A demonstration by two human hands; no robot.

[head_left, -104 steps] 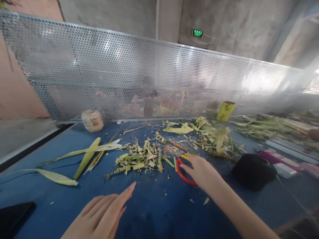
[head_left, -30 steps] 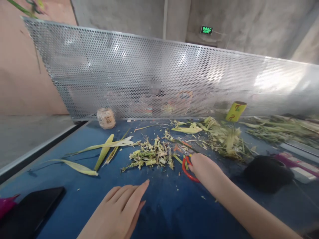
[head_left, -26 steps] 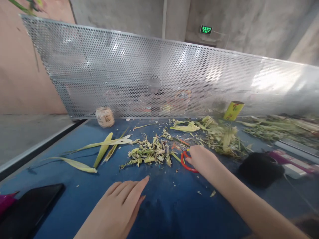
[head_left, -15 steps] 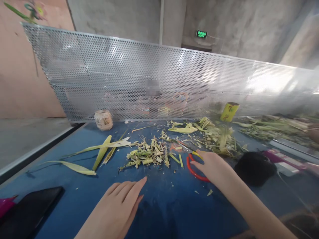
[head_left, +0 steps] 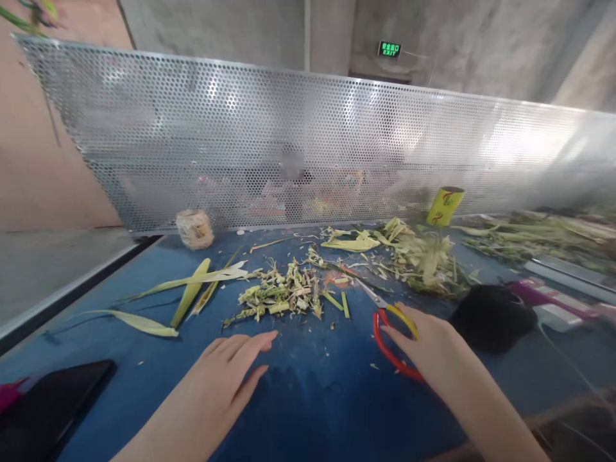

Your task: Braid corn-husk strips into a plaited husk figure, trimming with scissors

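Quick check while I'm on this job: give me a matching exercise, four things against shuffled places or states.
1. scissors
2. left hand
3. printed cylinder
4. flat black slab

A. picture's lower left
B. handles in the right hand
C. yellow, near the perforated screen
D. thumb apart from fingers, nothing visibly held

Pairs: 1-B, 2-D, 3-C, 4-A

The right hand (head_left: 433, 343) holds red and yellow scissors (head_left: 382, 304). The left hand (head_left: 219, 375) is spread, near a pile of green bits (head_left: 282, 292) on a blue table (head_left: 317, 398). A yellow tube (head_left: 443, 208) is at the back, near a metal wall (head_left: 231, 135) full of holes.
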